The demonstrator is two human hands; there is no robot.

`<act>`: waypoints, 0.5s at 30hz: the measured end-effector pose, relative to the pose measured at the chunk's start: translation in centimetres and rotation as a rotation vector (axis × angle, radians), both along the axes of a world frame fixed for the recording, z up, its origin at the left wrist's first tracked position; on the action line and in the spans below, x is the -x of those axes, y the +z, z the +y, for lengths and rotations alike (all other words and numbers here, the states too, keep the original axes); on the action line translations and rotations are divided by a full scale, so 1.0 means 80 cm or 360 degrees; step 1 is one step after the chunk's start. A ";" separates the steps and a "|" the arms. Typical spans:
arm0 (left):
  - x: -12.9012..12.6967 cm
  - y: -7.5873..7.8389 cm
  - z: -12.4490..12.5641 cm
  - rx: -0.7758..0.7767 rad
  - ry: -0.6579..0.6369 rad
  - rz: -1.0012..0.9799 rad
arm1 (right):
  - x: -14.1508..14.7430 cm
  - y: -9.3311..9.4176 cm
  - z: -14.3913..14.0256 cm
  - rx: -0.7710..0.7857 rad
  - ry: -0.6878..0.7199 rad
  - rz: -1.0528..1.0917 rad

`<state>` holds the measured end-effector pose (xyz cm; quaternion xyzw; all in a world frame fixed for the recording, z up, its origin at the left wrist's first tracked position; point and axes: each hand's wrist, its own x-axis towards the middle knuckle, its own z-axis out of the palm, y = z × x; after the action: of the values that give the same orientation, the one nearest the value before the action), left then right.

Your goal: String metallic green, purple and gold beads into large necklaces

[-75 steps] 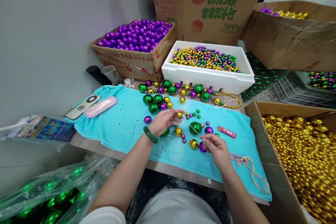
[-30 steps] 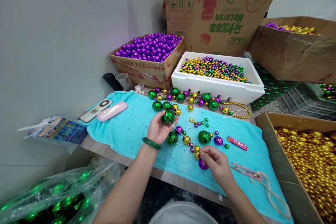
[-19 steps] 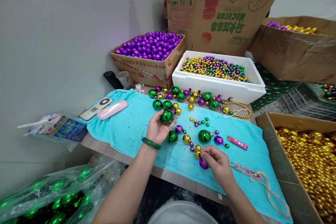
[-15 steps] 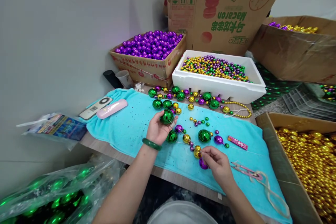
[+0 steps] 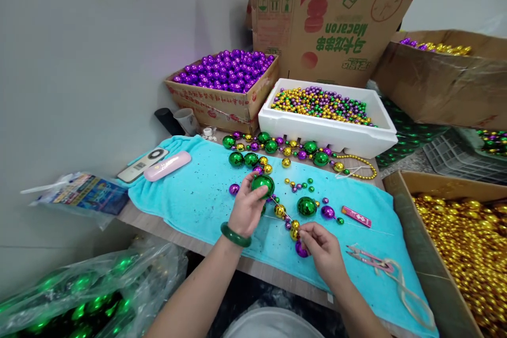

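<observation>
My left hand (image 5: 247, 206), with a green bangle at its wrist, is closed around a large shiny green bead (image 5: 263, 186) above the towel. A thin, pale, straight strand (image 5: 283, 211), thread or needle, runs from that bead toward my right hand (image 5: 322, 248). The fingertips of that hand are pinched on the strand's lower end. Close beside them are a gold bead (image 5: 294, 232) and a purple bead (image 5: 301, 249). Another gold bead (image 5: 279, 210) lies under the strand. A large green bead (image 5: 307, 206) rests farther right on the turquoise towel (image 5: 190, 190).
Pink-handled snips (image 5: 370, 260) and a pink lighter-like item (image 5: 356, 216) lie at the right. Strung beads (image 5: 271, 146) stretch along the back. Behind stand a white foam box (image 5: 325, 134) and a carton of purple beads (image 5: 214, 103); a carton of gold beads (image 5: 420, 237) borders the right.
My left hand has moved right with the green bead, nearer my right hand, and has turned. A purple bead left of it now shows. My right hand has hardly moved.
</observation>
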<state>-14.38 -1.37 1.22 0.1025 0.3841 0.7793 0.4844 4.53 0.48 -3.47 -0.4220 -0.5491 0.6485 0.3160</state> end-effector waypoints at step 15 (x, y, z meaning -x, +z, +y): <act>-0.039 0.019 -0.017 -0.0235 0.0121 0.0327 | -0.004 0.003 -0.004 0.0121 -0.0009 0.0119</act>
<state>-11.26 -2.76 2.72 0.2025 0.3769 0.8087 0.4037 4.85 0.16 -3.24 -0.4109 -0.5106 0.6833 0.3218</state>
